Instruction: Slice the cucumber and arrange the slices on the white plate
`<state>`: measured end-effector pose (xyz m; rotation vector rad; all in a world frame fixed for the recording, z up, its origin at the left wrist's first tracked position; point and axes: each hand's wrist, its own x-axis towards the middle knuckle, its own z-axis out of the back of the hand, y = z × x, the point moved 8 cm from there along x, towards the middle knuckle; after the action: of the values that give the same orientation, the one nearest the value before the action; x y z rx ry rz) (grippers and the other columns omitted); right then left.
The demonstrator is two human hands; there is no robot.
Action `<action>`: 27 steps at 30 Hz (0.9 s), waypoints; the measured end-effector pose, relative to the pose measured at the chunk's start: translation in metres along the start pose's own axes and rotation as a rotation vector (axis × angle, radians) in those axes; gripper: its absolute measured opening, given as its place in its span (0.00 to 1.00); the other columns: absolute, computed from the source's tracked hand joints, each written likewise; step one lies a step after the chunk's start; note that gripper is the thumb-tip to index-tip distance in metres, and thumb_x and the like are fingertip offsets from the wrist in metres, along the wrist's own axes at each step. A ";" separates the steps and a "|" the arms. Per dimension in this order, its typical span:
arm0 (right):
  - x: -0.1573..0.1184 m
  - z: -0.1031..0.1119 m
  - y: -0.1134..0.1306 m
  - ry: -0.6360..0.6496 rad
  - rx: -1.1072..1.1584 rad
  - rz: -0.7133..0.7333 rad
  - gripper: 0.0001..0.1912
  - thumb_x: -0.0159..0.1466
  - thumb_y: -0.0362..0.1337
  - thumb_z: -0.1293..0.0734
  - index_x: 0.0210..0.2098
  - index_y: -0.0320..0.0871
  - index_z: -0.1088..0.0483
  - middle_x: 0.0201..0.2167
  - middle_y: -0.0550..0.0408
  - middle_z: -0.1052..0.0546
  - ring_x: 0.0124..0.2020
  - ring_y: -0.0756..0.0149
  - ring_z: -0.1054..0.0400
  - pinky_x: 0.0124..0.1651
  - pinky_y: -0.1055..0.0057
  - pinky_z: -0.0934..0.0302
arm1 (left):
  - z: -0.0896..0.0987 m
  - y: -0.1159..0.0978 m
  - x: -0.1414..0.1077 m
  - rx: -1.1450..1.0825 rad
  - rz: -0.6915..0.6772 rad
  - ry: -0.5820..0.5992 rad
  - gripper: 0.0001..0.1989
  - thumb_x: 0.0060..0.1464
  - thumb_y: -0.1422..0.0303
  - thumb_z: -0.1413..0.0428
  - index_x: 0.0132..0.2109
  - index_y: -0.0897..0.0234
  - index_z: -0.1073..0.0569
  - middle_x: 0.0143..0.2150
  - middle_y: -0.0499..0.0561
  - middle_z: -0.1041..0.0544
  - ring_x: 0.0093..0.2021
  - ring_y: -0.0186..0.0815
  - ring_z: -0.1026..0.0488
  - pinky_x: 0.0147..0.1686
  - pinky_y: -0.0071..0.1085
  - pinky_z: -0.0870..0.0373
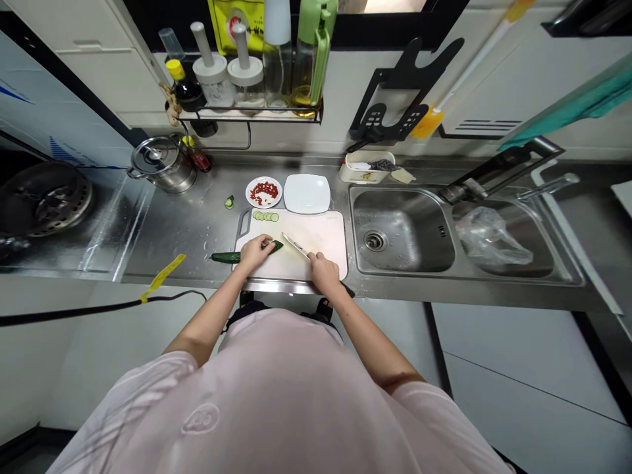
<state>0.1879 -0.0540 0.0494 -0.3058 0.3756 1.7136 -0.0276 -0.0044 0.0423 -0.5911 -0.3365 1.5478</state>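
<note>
A dark green cucumber (226,257) lies across the left part of the white cutting board (316,230), one end sticking out past its left edge. My left hand (255,253) is closed on it near its right end. In my right hand (324,272) is a knife (295,245), its blade angled up and left over the board, just right of the cucumber and apart from it. Several cucumber slices (265,216) overlap in a row at the board's upper left. Behind the board are a plate of chopped red pieces (264,192) and a bare white plate (307,193).
Small cucumber pieces (229,202) lie on the steel counter (172,230). A lidded pot (162,164) stands at the back left. To the right is a sink (402,230), with a plastic bag (494,236) in the second basin. A bottle rack (251,117) hangs above.
</note>
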 end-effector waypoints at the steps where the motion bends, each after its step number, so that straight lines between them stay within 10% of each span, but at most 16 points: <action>1: 0.000 0.001 -0.001 -0.009 -0.012 -0.007 0.17 0.68 0.29 0.49 0.53 0.46 0.39 0.46 0.45 0.32 0.41 0.62 0.29 0.40 0.69 0.41 | 0.000 0.001 0.001 -0.003 0.002 0.003 0.16 0.57 0.55 0.50 0.46 0.54 0.26 0.40 0.47 0.21 0.41 0.36 0.26 0.38 0.29 0.35; 13: -0.003 0.014 -0.008 -0.199 -0.093 0.016 0.23 0.69 0.32 0.50 0.62 0.48 0.44 0.49 0.45 0.34 0.41 0.60 0.35 0.43 0.66 0.48 | 0.007 0.009 0.017 -0.117 0.062 -0.106 0.16 0.60 0.58 0.54 0.46 0.57 0.26 0.41 0.48 0.21 0.40 0.35 0.27 0.39 0.28 0.34; 27: -0.005 0.011 -0.002 -0.312 -0.066 0.089 0.22 0.70 0.36 0.51 0.61 0.49 0.42 0.51 0.45 0.34 0.39 0.61 0.41 0.41 0.66 0.54 | 0.000 -0.079 0.008 0.097 -0.264 0.048 0.20 0.52 0.51 0.46 0.46 0.56 0.23 0.47 0.52 0.25 0.51 0.43 0.33 0.54 0.40 0.40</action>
<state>0.1903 -0.0534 0.0608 -0.0668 0.1051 1.8287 0.0384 0.0091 0.0842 -0.4867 -0.2891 1.2869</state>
